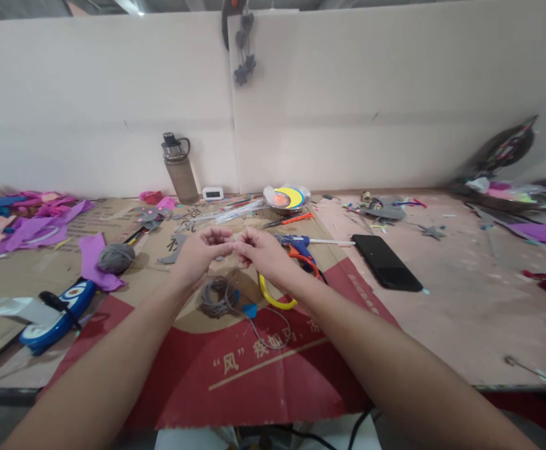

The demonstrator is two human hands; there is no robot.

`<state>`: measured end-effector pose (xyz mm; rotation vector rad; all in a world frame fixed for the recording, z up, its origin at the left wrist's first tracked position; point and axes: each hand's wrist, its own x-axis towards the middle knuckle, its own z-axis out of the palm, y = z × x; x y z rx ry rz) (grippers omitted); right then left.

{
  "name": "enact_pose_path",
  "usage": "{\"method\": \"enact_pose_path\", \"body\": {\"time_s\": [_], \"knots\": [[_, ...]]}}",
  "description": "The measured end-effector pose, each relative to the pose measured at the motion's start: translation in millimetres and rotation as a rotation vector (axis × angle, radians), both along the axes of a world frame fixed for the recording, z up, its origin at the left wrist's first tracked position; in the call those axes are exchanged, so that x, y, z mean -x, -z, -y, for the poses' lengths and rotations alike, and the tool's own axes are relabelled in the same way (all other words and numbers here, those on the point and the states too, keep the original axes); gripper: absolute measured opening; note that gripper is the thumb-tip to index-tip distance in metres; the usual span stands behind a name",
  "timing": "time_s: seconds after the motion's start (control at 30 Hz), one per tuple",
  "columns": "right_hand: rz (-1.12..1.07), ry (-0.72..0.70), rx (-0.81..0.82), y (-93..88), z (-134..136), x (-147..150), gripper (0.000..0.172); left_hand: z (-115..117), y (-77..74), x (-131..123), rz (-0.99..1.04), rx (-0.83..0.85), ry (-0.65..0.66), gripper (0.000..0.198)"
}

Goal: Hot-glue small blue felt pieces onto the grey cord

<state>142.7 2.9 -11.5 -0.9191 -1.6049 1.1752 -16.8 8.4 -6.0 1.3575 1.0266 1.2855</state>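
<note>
My left hand (206, 251) and my right hand (258, 250) meet fingertip to fingertip over the cardboard (282, 387). Both are closed in a pinch, and whatever lies between the fingers is too small to make out. Just below them rests a coil of grey yarn (215, 297), its loose strand curling right past a small blue scrap (250, 310). Scissors with a yellow and orange handle (273, 300) lie partly under my right wrist. Behind that wrist is a blue glue gun (302, 245) with a clear glue stick in it. A grey cut-out piece (172, 251) lies left of my left hand.
On the left are a ball of grey yarn (116, 257), purple felt (95, 250) and a blue power strip (57, 315). A bottle (179, 172) stands by the wall. A black phone (386, 262) lies right, with a grey star (432, 232) beyond it.
</note>
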Motion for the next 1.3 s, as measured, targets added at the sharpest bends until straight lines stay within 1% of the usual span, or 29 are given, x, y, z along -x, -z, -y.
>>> {"method": "enact_pose_path", "body": {"time_s": [0.1, 0.17, 0.2, 0.23, 0.27, 0.33, 0.4, 0.43, 0.5, 0.57, 0.67, 0.73, 0.8, 0.87, 0.93, 1.0, 1.07, 1.13, 1.2, 1.23, 1.3], "knots": [[-0.254, -0.070, 0.179, -2.5, -2.8, -3.4, 0.022, -2.9, -3.4, 2.4, 0.190, 0.116, 0.038, 0.031], [-0.389, -0.058, 0.228, -5.8, -4.0, -9.0, 0.027, -7.6, -5.1, 8.1, 0.255, 0.116, -0.030, 0.030], [-0.427, -0.046, 0.234, -7.4, -4.4, -12.0, 0.029, -10.8, -5.4, 12.2, 0.234, 0.089, -0.086, 0.030], [-0.436, -0.035, 0.229, -8.8, -4.7, -14.5, 0.029, -14.3, -5.3, 16.8, 0.165, 0.060, -0.127, 0.029], [-0.416, -0.025, 0.218, -9.6, -4.9, -16.3, 0.029, -18.0, -4.7, 21.7, 0.055, 0.028, -0.153, 0.028], [-0.287, -0.006, 0.170, -9.3, -5.2, -17.0, 0.027, -25.1, -2.0, 31.3, -0.262, -0.039, -0.183, 0.023], [-0.118, 0.014, 0.087, -6.4, -5.6, -14.8, 0.024, -31.1, 2.3, 39.3, -0.559, -0.083, -0.164, 0.018], [-0.043, 0.024, 0.036, -4.3, -5.9, -13.3, 0.022, -33.6, 5.0, 42.4, -0.655, -0.115, -0.145, 0.015], [0.069, 0.050, -0.062, 0.1, -6.5, -10.8, 0.021, -37.8, 11.2, 46.5, -0.813, -0.150, -0.090, 0.013], [0.144, 0.077, -0.133, 3.9, -6.8, -9.7, 0.022, -40.6, 17.6, 48.1, -0.941, -0.162, -0.087, 0.015], [0.243, 0.092, -0.202, 7.8, -5.5, -9.7, 0.022, -42.2, 24.5, 47.2, -1.048, -0.197, -0.081, 0.015], [0.297, 0.089, -0.228, 8.9, -3.9, -9.8, 0.022, -41.4, 26.1, 45.2, -1.074, -0.220, -0.053, 0.011], [0.305, 0.103, -0.233, 8.2, -2.3, -9.7, 0.021, -39.4, 25.0, 42.8, -1.087, -0.212, -0.056, 0.007], [0.208, 0.117, -0.204, 5.3, -1.0, -9.7, 0.021, -36.4, 21.4, 40.0, -1.069, -0.205, -0.086, 0.004], [-0.002, 0.102, -0.131, 1.0, -0.6, -9.9, 0.020, -32.5, 16.4, 36.7, -1.009, -0.245, -0.117, 0.002], [-0.226, 0.085, -0.020, -2.2, -0.9, -9.8, 0.021, -27.4, 10.9, 32.7, -0.938, -0.345, -0.149, 0.004], [-0.341, 0.109, 0.117, -2.3, -1.7, -8.8, 0.022, -21.4, 5.7, 28.1, -0.883, -0.514, -0.190, 0.007], [-0.342, 0.139, 0.259, 0.8, -1.9, -6.6, 0.024, -15.1, 1.7, 23.5, -0.824, -0.692, -0.203, 0.005], [-0.319, 0.116, 0.370, 4.8, -0.9, -3.3, 0.026, -9.7, -0.8, 19.4, -0.779, -0.823, -0.179, 0.004], [-0.313, 0.087, 0.400, 6.3, 0.1, -1.6, 0.027, -7.7, -1.5, 17.6, -0.766, -0.868, -0.164, 0.006], [-0.314, 0.035, 0.400, 7.6, 2.6, 1.4, 0.026, -4.9, -1.8, 14.5, -0.751, -0.922, -0.147, 0.009]]}}
